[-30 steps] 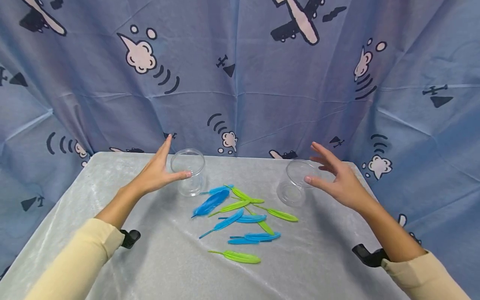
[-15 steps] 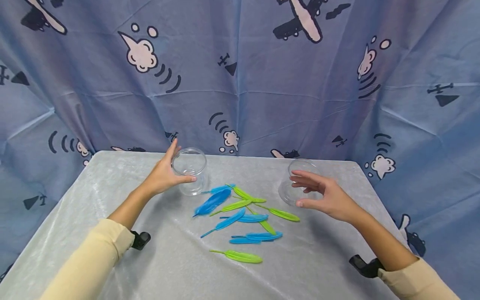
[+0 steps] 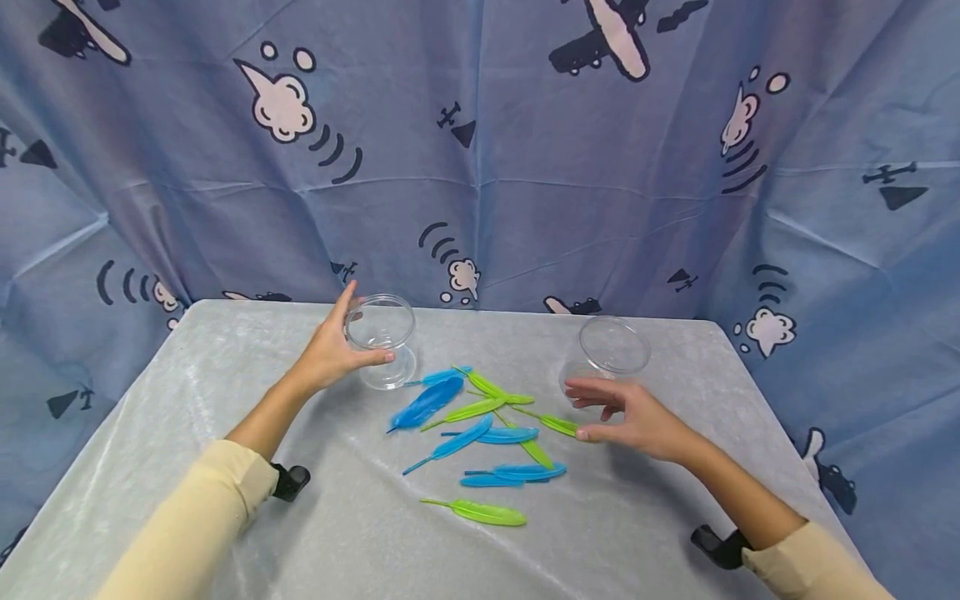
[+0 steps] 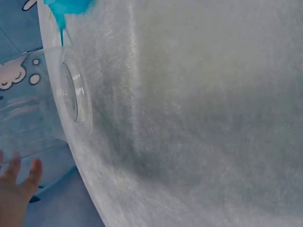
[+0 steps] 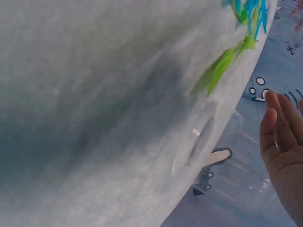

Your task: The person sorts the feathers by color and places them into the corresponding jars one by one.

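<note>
At the left of the table my left hand is spread beside a clear plastic cup. Its thumb reaches across the near side of the cup and its fingers lie along the left side. In the left wrist view the fingertips are right at the wall of the cup. My right hand is over the table with relaxed fingers, partly in front of a second clear cup. Its thumb tip overlaps the end of a green feather. Nothing shows between its fingers in the right wrist view.
Several blue feathers and green feathers lie loose between the cups and nearer the front. A pale cloth covers the table. A blue patterned curtain hangs right behind its far edge.
My right hand has moved down and left, from the right cup's rim toward the green feather. My left hand has come slightly right, closer around the left cup. Cups and feathers stay put.
</note>
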A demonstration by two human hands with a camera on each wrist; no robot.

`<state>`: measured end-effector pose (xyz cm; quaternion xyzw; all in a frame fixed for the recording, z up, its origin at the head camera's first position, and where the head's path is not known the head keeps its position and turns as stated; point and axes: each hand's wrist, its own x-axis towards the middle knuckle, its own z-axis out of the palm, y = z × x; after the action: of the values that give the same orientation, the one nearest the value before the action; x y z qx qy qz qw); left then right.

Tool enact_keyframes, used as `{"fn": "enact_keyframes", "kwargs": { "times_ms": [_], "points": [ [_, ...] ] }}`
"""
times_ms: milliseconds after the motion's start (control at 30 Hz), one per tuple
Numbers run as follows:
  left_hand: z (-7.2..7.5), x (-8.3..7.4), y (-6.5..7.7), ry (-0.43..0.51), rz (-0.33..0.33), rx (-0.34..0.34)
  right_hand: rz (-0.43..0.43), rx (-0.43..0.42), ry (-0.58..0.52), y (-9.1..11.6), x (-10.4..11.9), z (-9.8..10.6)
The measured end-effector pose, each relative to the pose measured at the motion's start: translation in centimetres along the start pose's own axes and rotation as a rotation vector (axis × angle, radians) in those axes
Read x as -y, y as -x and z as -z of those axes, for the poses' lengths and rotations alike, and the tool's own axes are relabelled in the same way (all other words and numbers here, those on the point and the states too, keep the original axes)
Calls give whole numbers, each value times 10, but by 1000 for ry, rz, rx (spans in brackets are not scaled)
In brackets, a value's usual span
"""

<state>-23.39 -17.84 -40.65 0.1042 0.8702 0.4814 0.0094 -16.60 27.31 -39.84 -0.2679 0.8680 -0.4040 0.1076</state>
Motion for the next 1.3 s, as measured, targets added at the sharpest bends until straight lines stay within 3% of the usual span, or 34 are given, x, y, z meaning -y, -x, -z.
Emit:
{"fn": "enact_keyframes", "kwargs": {
  "times_ms": [233,500,1300],
  "points": [
    [-2,2,-3,41,36,15,5,39,-26,0,-14,-10],
    [-1,4,-4,57,82,32,-39,62,29,0,-24,-18],
    [-2,8,-4,117,87,76,-67,67,100,-2,-34,-26]
  ]
}}
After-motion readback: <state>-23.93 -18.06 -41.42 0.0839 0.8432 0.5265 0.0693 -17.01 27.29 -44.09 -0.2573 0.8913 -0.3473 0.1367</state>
